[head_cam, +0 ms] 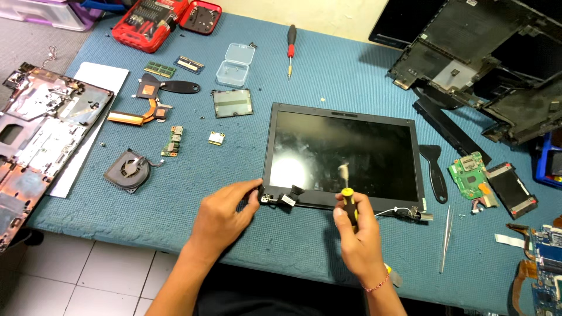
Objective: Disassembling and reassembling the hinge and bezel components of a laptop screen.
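I am watching the laptop screen panel (342, 155) lying flat on the blue mat (293, 240); I am taking this panel as my landmark. The left hand (225, 219) is gripping the panel's near-left corner, with the fingers closing around the metal hinge (268, 198). The right hand (358, 237) is clenching a small screwdriver (349, 206) with a yellow and black handle, holding it upright at the panel's near edge, a little right of the middle.

In my judgement, the step in hand is loosening the screws along the lower bezel, so the next move is asking for a steady tip in a small screw head while the left hand is keeping the panel from sliding.

The panel glass is glossy and dark and is reflecting a light patch; its frame is matte black plastic. Right of the panel, a black plastic pry tool (434, 172) and thin steel tweezers (446, 237) are lying. Left of the panel, a round black fan (126, 170) and a copper heat pipe (140, 114) are resting. Beyond its far edge, a red-handled screwdriver (290, 50) is lying next to a clear small box (235, 64).
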